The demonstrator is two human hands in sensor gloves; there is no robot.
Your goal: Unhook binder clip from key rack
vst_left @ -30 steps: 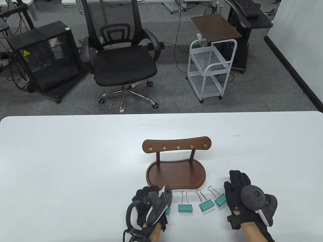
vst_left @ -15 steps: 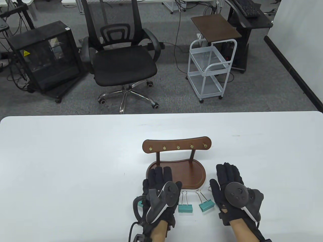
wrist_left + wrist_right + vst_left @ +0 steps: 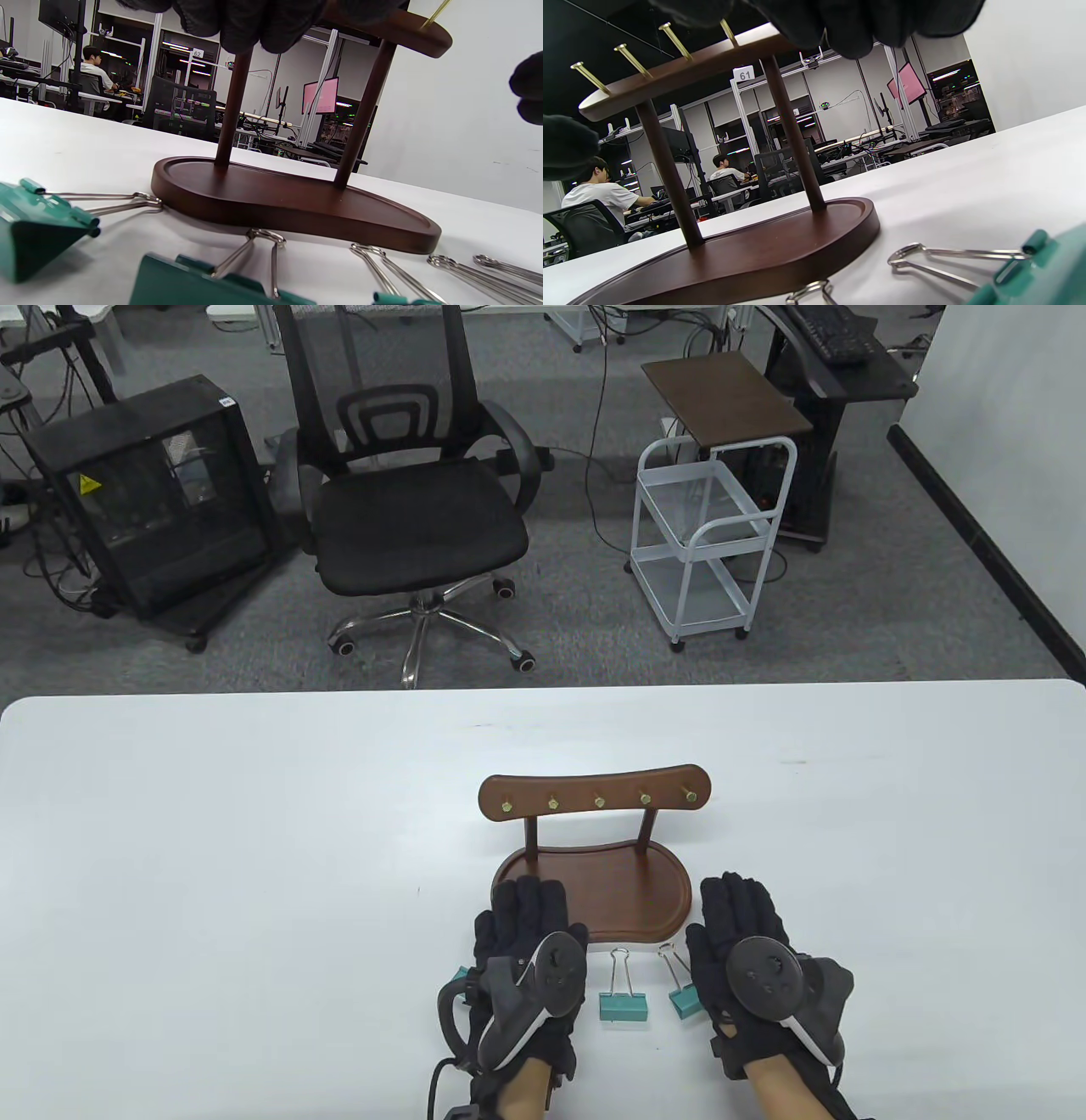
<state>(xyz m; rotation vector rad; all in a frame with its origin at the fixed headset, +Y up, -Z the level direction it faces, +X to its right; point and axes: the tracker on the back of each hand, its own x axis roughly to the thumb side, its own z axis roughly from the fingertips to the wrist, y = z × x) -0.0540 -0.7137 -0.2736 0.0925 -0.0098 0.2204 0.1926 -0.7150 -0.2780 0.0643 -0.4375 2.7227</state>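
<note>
The brown wooden key rack (image 3: 594, 797) stands mid-table, and its brass pegs (image 3: 598, 801) are all bare. Teal binder clips lie on the table in front of its base (image 3: 594, 891): one in the middle (image 3: 624, 1006), one (image 3: 681, 999) partly under my right hand, and one (image 3: 461, 976) mostly under my left hand. My left hand (image 3: 530, 903) lies flat with fingers stretched over the base's front left edge and holds nothing. My right hand (image 3: 736, 899) lies flat just right of the base, empty. The left wrist view shows the clips (image 3: 38, 228) and the base (image 3: 292, 203) close up.
The white table (image 3: 212, 831) spreads wide to both sides. Beyond its far edge stand an office chair (image 3: 416, 517), a white cart (image 3: 704, 534) and a black case (image 3: 153, 500) on the floor.
My left hand has opened and reached forward to the rack base. My right hand has slid left and now covers the rightmost clip.
</note>
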